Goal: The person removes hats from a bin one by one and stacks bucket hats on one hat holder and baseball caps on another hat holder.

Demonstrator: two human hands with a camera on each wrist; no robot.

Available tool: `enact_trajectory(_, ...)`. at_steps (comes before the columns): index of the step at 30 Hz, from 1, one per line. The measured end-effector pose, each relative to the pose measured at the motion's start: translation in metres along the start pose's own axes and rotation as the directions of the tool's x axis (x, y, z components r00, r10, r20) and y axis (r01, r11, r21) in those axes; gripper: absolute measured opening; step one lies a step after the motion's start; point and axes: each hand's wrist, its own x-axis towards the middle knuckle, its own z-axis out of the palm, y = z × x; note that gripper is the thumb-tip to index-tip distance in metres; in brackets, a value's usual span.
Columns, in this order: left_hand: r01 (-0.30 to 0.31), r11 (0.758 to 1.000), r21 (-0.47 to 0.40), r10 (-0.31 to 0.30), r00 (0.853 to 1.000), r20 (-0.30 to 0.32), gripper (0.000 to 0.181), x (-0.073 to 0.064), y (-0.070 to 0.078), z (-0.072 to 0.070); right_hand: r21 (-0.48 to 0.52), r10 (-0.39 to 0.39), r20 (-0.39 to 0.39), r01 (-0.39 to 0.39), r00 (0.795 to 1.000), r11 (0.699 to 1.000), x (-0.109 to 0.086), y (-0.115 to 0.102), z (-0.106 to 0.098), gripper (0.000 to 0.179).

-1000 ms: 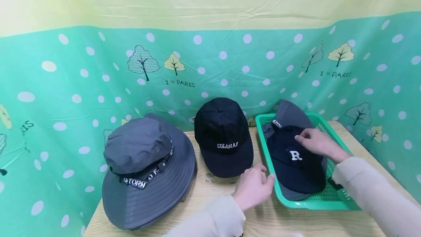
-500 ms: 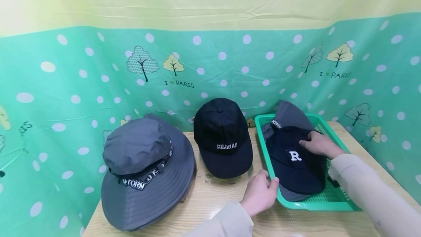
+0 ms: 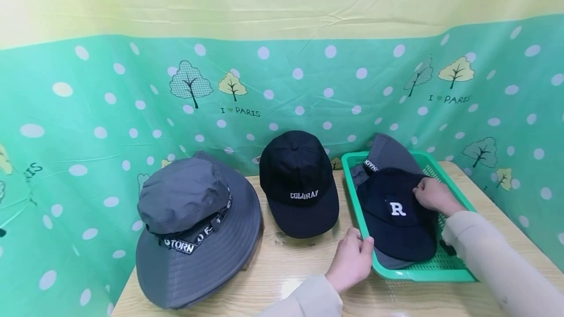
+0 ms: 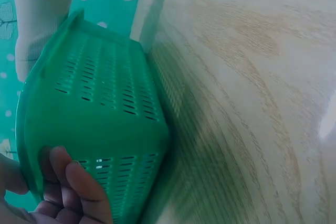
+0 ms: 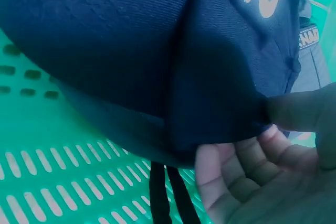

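Note:
A navy cap (image 3: 398,219) with a white R lies in a green plastic basket (image 3: 359,209), on top of a grey hat (image 3: 392,153). My right hand (image 3: 436,195) pinches the edge of the cap's crown between thumb and fingers. In the right wrist view the thumb (image 5: 296,111) presses the navy fabric from above, with the fingers under its edge. At the basket's near left side, my left hand (image 3: 351,260) grips the rim. In the left wrist view its curled fingers (image 4: 84,182) lie against the basket's outer wall, and the thumb is at the rim.
A black cap (image 3: 297,185) lettered COLORAD stands left of the basket. Farther left a wide-brimmed grey hat (image 3: 189,219) covers the table's left part. Behind the wooden table (image 3: 286,258) hangs a green dotted curtain (image 3: 308,87). Black straps (image 5: 160,192) hang inside the basket.
My left hand has moved right and taken hold of the basket rim. The right hand has shifted slightly right across the cap's crown and now pinches its edge.

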Motion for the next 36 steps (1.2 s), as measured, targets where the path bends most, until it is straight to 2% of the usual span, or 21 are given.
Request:
enact_trajectory(5, 0.011, 1.0, -0.024, -0.011, 1.0, 0.0, 0.017, 0.0, 0.0, 0.001, 0.02, -0.021, -0.08, 0.023, 0.997, 1.0, -0.008, -0.001, -0.004, 0.025)
enact_trajectory(9, 0.022, 0.999, -0.034, -0.022, 1.0, -0.006, 0.016, 0.0, 0.0, 0.001, 0.004, -0.06, -0.165, 0.061, 0.984, 0.998, -0.014, -0.006, -0.012, 0.023)
enact_trajectory(14, 0.022, 0.999, -0.048, -0.023, 1.0, -0.01, 0.015, 0.0, -0.001, 0.002, -0.017, -0.097, -0.214, 0.095, 0.972, 0.995, -0.027, -0.018, -0.025, 0.025)
enact_trajectory(16, 0.029, 0.998, -0.054, -0.03, 0.999, -0.01, 0.014, 0.0, -0.001, 0.002, -0.027, -0.11, -0.248, 0.107, 0.962, 0.994, -0.032, -0.022, -0.029, 0.025)
enact_trajectory(21, 0.048, 0.998, -0.05, -0.048, 0.999, -0.003, 0.013, 0.0, 0.0, 0.001, -0.04, -0.15, -0.353, 0.145, 0.923, 0.989, -0.047, -0.031, -0.036, 0.021)
enact_trajectory(30, 0.057, 0.998, -0.01, -0.056, 0.998, 0.04, 0.012, 0.0, 0.001, -0.004, -0.007, -0.166, -0.402, 0.178, 0.9, 0.984, -0.072, -0.046, -0.055, 0.02)
enact_trajectory(33, 0.05, 0.999, 0.013, -0.051, 0.998, 0.039, 0.012, 0.002, 0.001, -0.005, 0.005, -0.161, -0.426, 0.181, 0.89, 0.984, -0.077, -0.05, -0.062, 0.02)
enact_trajectory(36, 0.053, 0.998, 0.024, -0.053, 0.998, 0.02, 0.014, 0.005, 0.002, -0.008, 0.028, -0.152, -0.433, 0.182, 0.888, 0.983, -0.081, -0.056, -0.07, 0.021)
